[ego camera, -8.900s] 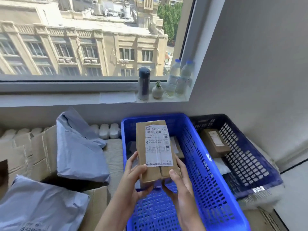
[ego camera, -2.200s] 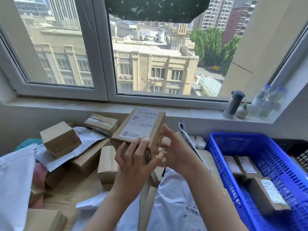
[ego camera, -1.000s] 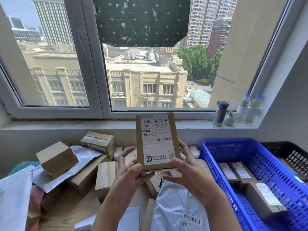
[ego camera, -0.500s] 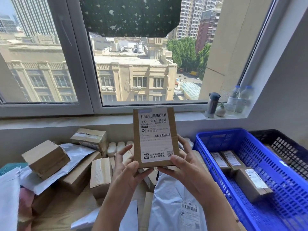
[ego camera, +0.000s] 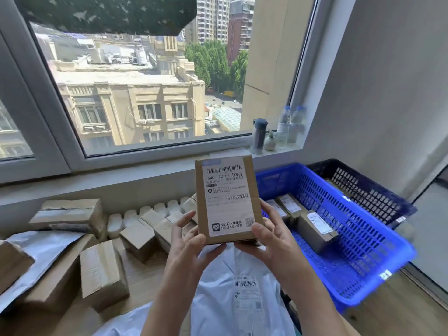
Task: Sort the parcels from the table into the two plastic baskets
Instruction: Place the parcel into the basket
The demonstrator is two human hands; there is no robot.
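Both hands — left (ego camera: 188, 248), right (ego camera: 271, 241) — grip the upright cardboard parcel (ego camera: 228, 200) by its lower corners.

Single head-worn wide-angle view, looking forward and slightly down across the table (ego camera: 145, 270) toward the window (ego camera: 145, 93). Both hands and a held parcel (ego camera: 228, 200) sit close, centre frame; the blue basket (ego camera: 378, 241) occupies the right. Edges curve markedly.
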